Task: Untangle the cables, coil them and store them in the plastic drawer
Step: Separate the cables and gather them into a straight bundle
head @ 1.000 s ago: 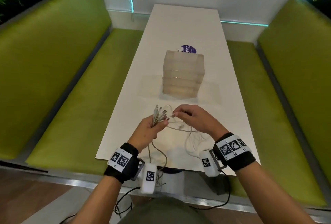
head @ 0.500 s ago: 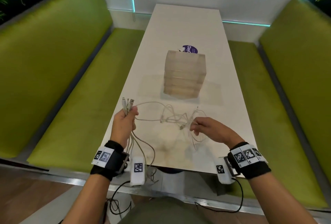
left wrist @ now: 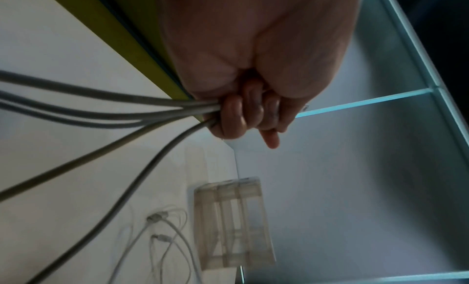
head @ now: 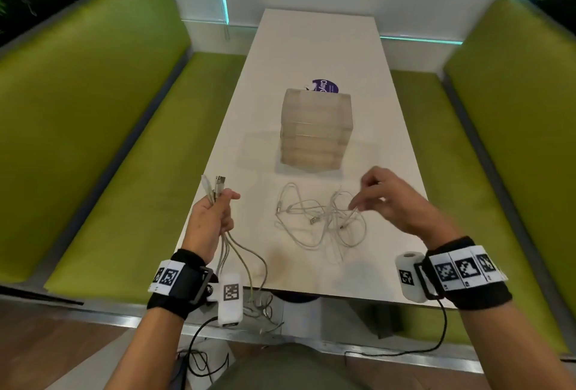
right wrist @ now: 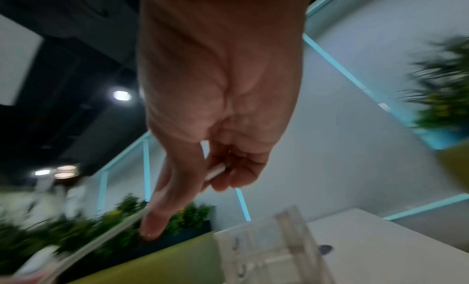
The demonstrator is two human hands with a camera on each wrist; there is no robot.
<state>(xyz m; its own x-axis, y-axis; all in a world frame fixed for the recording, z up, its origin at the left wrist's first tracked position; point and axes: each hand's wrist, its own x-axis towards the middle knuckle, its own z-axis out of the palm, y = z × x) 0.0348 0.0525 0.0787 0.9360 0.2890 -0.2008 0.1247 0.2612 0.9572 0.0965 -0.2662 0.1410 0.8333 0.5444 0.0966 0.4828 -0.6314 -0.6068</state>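
Observation:
My left hand (head: pixel 218 212) grips a bundle of grey-white cables (head: pixel 227 252) at the table's near left edge. Their plug ends (head: pixel 216 185) stick up above the fist, and the loose lengths hang over the front edge. The left wrist view shows my fingers (left wrist: pixel 243 117) curled round several cables (left wrist: pixel 106 111). A loose tangle of thin white cables (head: pixel 321 218) lies on the table. My right hand (head: pixel 361 202) hovers over its right side and pinches one white cable (right wrist: pixel 215 173) between thumb and fingers. The translucent plastic drawer unit (head: pixel 316 131) stands behind the tangle, its drawers shut.
The long white table (head: pixel 311 47) runs away from me between two green benches (head: pixel 109 171). A purple round sticker (head: pixel 325 87) lies just behind the drawer unit. Black wrist-camera leads hang below the near table edge.
My hands have pulled apart, the left going left with its bundle and the right going right and up. The cable stretched between them has come free, and the tangle lies slack on the table.

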